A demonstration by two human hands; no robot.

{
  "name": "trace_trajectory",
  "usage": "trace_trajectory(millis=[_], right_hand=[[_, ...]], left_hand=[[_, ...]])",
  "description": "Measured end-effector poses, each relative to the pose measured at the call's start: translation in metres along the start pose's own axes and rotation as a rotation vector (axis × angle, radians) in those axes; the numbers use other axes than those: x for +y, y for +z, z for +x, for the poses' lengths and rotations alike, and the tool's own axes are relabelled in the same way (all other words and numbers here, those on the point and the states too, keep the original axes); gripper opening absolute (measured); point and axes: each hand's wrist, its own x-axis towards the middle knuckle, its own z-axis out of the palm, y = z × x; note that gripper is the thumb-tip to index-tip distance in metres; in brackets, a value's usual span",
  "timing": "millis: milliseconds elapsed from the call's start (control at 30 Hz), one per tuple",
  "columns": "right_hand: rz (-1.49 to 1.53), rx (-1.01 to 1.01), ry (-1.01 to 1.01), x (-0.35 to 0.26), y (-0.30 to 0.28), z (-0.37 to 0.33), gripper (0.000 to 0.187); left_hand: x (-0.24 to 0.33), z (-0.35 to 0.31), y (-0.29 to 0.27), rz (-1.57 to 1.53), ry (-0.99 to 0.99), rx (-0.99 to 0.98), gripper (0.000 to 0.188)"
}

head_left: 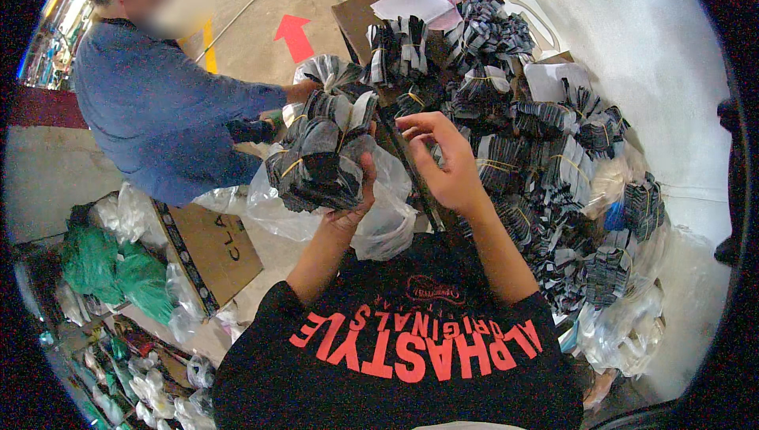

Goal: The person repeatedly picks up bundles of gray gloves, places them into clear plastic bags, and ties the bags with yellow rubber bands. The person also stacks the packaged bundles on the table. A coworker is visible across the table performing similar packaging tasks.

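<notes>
My left hand (357, 197) grips a bundle of dark grey fabric pieces (320, 161) from below and its right side. Thin yellow bands go round the bundle. Just to the right, my right hand (439, 149) is raised with its fingers apart and loosely bent, holding nothing. Behind and below the bundle hangs a clear plastic bag (387, 213); whether my left hand touches it is hidden. A co-worker in a blue top (158, 106) stands at the left, arms stretched towards another clear plastic bag (328, 73) just beyond my bundle.
Many banded bundles of grey and black fabric (498, 165) cover the table at right, with white paper (415, 5) at its far end. Down left are an open cardboard box (213, 248) and green plastic bags (118, 272). A red arrow (294, 36) marks the floor ahead.
</notes>
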Motion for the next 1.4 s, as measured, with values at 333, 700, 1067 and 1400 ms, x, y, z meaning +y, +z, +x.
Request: trace_trajectory(millis=[333, 700, 1067, 1400], right_hand=[[-0.285, 0.118, -0.303, -0.051, 0.016, -0.016, 0.054], [0.253, 0.214, 0.205, 0.011, -0.015, -0.07, 0.045], [0.284, 0.218, 0.331, 0.018, -0.032, -0.077, 0.082], [0.314, 0.178, 0.323, 0.01, -0.01, -0.061, 0.084]], left_hand=[[0.051, -0.022, -0.05, 0.805, 0.101, -0.076, 0.072], [0.049, 0.013, -0.021, 1.034, 0.288, 0.152, 0.069], [-0.02, 0.029, -0.013, 1.379, 0.131, 0.43, 0.065], [-0.042, 0.036, -0.011, 1.579, 0.242, 0.454, 0.073]])
